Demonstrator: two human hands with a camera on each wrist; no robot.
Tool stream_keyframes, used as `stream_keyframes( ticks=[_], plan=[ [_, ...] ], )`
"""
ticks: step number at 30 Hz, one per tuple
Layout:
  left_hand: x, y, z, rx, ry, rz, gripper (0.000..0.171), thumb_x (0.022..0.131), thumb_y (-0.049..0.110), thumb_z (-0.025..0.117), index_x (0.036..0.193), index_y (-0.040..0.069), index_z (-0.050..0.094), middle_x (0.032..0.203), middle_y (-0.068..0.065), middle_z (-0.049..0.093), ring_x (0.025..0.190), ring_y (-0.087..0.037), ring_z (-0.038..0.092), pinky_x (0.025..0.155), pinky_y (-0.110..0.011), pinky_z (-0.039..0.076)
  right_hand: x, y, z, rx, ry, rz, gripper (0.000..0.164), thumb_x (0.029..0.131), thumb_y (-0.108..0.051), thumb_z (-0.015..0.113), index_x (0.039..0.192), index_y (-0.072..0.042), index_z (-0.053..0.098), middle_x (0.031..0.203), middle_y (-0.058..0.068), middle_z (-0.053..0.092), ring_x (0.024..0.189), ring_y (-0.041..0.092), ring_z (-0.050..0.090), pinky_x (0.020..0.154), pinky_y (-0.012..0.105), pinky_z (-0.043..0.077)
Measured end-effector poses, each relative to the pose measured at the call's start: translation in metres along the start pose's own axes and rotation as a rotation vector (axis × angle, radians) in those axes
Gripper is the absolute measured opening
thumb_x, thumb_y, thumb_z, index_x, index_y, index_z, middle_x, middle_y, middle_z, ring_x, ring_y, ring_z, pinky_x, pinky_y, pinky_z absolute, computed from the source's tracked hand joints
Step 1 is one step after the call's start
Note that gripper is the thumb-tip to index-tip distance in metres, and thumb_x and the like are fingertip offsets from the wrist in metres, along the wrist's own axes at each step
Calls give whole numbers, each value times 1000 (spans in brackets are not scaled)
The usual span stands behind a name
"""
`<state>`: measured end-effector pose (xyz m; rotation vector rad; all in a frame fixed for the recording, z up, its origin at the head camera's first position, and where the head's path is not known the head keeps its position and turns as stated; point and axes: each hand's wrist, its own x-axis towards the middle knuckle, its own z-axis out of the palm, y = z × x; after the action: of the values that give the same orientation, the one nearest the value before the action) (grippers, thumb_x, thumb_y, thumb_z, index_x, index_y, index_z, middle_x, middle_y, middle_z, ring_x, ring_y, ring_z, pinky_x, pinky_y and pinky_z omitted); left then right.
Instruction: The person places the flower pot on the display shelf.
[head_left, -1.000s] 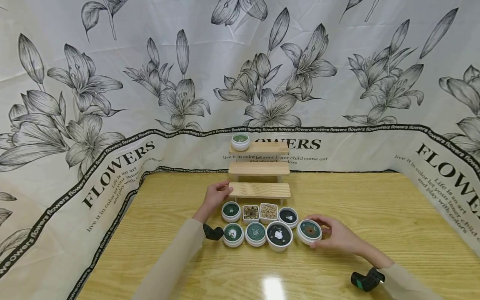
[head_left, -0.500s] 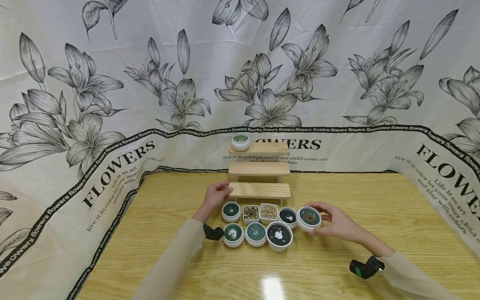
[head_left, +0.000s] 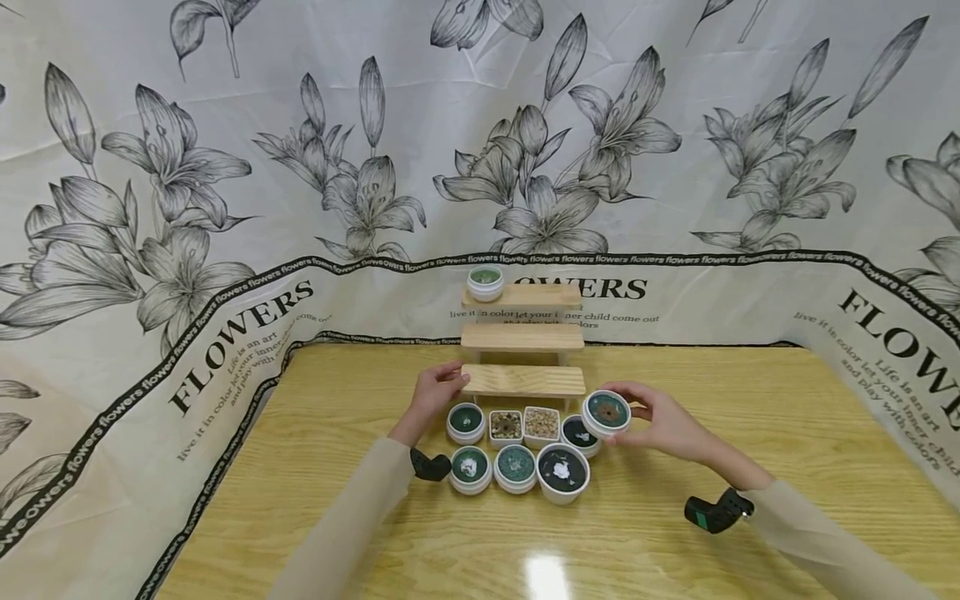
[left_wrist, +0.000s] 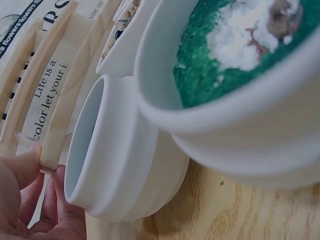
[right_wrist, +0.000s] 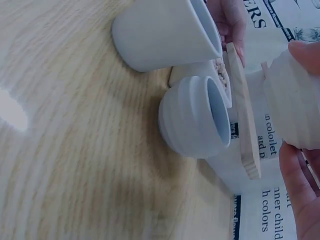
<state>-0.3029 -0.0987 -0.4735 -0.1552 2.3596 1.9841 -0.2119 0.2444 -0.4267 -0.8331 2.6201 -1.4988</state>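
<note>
My right hand grips a white round pot by its side. The pot has a blue-green filling with a brown centre, and tilts above the dark-filled pot. In the right wrist view, thumb and fingers sit on opposite sides of the ribbed held pot. My left hand pinches the left end of the lowest board of a three-step wooden stand, thumb above and fingers below. A white pot with a green filling stands at the left of the top board.
Before the stand are two square pots, one with mixed pebbles, one with pale pebbles. Several round pots surround them, including a larger dark-filled one. Flower-printed cloth hangs behind the wooden table.
My right hand has carried the held pot up and to the left, from beside the row to over the dark-filled pot. My left hand stays at the board's end.
</note>
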Motion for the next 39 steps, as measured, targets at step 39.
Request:
stream_keyframes(
  ticks=[39],
  plan=[
    [0,-1,1,-10,20,7,36,89,8,67,123,-4,62,107,-18,64,78,-10,58,67,-20,55,94,-30,-22,-52,94,160,70,79,-14,78,139,0,45,127,20,56,105,17,54,87,18,50]
  ],
)
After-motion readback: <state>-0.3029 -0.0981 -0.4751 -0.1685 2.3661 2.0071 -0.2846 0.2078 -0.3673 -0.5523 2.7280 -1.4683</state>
